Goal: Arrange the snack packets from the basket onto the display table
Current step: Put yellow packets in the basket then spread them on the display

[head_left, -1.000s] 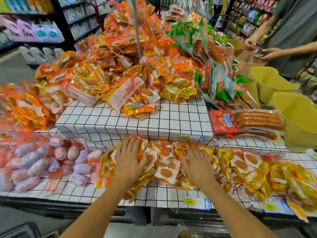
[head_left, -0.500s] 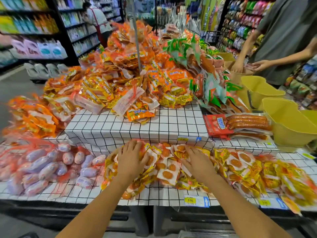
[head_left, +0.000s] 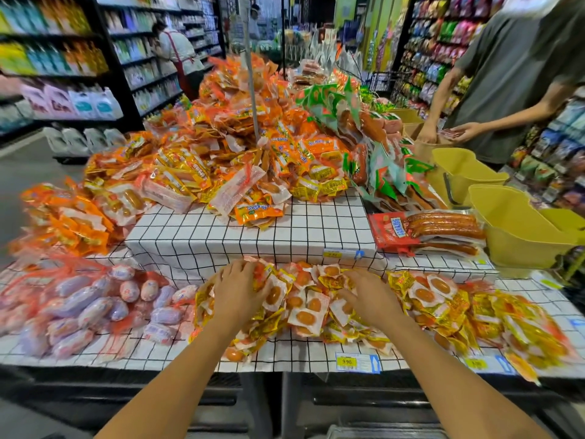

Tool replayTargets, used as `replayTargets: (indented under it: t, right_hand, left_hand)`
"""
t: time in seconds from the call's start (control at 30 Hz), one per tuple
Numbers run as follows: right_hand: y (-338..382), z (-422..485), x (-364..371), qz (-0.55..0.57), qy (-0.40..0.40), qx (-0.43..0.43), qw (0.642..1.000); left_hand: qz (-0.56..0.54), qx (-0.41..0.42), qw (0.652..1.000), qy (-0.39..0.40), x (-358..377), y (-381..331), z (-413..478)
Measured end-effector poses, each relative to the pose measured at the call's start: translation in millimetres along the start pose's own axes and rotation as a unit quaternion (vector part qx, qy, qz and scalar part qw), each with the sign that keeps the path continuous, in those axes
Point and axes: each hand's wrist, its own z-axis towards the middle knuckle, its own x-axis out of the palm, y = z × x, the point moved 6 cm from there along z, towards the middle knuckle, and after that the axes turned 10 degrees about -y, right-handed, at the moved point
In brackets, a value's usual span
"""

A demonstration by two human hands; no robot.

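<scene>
The left hand (head_left: pixel 241 291) and right hand (head_left: pixel 371 301) are laid flat, fingers spread, on the snack packets (head_left: pixel 305 318) heaped just in front of the raised step (head_left: pixel 253 236). The heap is likely being tidied; next, more are probably to be fetched from the basket (head_left: pixel 522 236) right of the step.

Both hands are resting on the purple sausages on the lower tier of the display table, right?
No. The head view shows the left hand and right hand resting on the yellow packets on the lower tier; the purple sausages lie untouched beside them.
</scene>
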Motion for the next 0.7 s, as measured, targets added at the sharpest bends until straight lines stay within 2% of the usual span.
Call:
replayTargets:
  t: [0.17, 0.3, 0.7]
  right_hand:
    - [2, 0, -13, 0.007, -0.020, 0.002, 1.000]
    - [3, -5, -22, -0.001, -0.038, -0.006, 0.999]
    - [-4, -39, -49, -0.011, -0.009, -0.040, 0.999]
  left_hand:
    - [-0.024, -0.001, 0.999, 0.023, -14, -4, 4]
    - [0.000, 0.019, 0.999, 0.029, -26, -10, 3]
    - [0.012, 0.051, 0.998, 0.024, -50, -45, -26]
